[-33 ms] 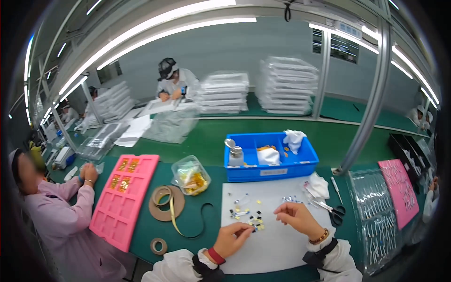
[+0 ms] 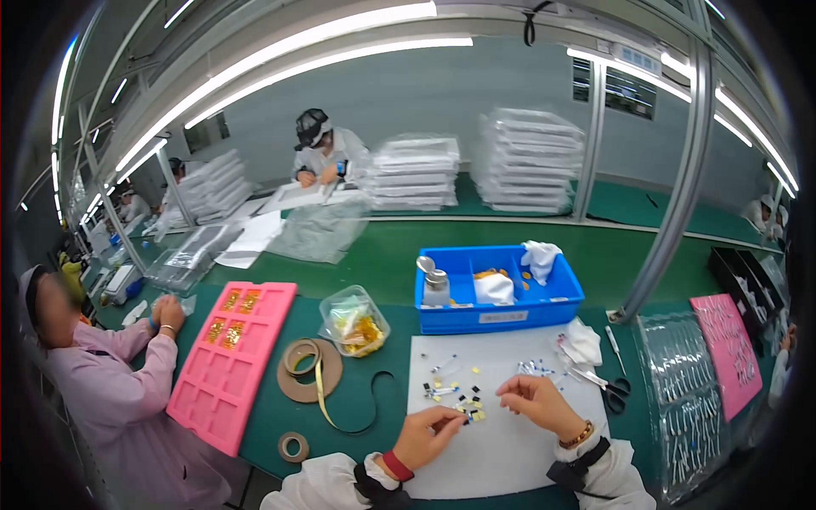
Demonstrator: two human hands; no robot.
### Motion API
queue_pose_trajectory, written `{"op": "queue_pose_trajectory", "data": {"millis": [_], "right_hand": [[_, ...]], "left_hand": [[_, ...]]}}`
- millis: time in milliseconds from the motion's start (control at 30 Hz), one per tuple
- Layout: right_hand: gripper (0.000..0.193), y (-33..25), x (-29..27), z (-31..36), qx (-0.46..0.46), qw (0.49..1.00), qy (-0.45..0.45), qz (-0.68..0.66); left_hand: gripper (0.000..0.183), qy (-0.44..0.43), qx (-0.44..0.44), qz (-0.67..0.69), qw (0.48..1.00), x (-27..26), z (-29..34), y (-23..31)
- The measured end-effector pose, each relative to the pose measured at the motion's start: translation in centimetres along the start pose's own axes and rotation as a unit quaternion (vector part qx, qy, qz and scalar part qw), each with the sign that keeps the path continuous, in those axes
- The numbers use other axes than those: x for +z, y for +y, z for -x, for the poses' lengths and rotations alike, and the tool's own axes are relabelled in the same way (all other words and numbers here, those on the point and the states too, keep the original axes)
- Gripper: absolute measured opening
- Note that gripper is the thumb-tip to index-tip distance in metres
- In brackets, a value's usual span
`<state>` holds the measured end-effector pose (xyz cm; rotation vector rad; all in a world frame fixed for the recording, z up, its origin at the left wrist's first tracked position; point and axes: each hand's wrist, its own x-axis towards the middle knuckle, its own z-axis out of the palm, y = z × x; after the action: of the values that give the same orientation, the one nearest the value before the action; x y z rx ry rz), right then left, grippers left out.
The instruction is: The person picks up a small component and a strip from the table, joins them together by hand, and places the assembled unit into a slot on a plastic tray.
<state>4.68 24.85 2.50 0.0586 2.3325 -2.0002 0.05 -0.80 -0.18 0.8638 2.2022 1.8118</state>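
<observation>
Pinching at small yellow and black parts (image 2: 470, 406) mid-sheet (image 2: 510, 450), the left hand (image 2: 429, 435) and right hand (image 2: 535, 401) sit close but apart, each seemingly nipping a piece, with most bits scattered unsorted.

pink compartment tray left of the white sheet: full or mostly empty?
Mostly empty. The pink tray shows yellowish parts in only about four top compartments; the other visible compartments are bare.

Factory assembly line.
We see a green tabletop (image 2: 382, 263), stacked trays (image 2: 527, 161), parts bin (image 2: 497, 293) and gowned co-workers (image 2: 323, 153) under strip lights.
</observation>
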Motion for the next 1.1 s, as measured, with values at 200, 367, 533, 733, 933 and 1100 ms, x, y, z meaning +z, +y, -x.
{"op": "queue_pose_trajectory", "data": {"millis": [200, 367, 533, 733, 933, 1100], "right_hand": [[0.019, 1.4, 1.4, 0.2, -0.005, 0.996, -0.050, 0.072], [0.018, 2.3, 1.1, -0.5, -0.011, 0.998, -0.046, 0.051], [0.018, 2.6, 1.1, -0.6, -0.019, 0.997, -0.042, 0.060], [0.019, 2.3, 1.3, -0.4, -0.019, 0.997, -0.051, 0.061], [0.018, 2.2, 1.3, -0.1, -0.013, 0.997, -0.047, 0.062], [0.018, 2.1, 1.4, -0.4, -0.008, 0.997, -0.038, 0.061]], "left_hand": [[0.017, -0.003, -0.007, 0.001, 1.000, -0.1, 0.5, 0.2], [0.017, -0.019, -0.013, -0.009, 1.000, -0.2, -0.1, 0.2], [0.017, -0.015, -0.007, -0.006, 1.000, -0.2, -0.3, 0.0], [0.017, -0.009, -0.029, -0.004, 1.000, -0.2, -0.1, -0.2], [0.017, -0.005, -0.015, 0.007, 1.000, -0.2, 0.1, 0.4], [0.017, -0.007, -0.005, 0.010, 1.000, -0.4, -0.1, 0.6]]}}
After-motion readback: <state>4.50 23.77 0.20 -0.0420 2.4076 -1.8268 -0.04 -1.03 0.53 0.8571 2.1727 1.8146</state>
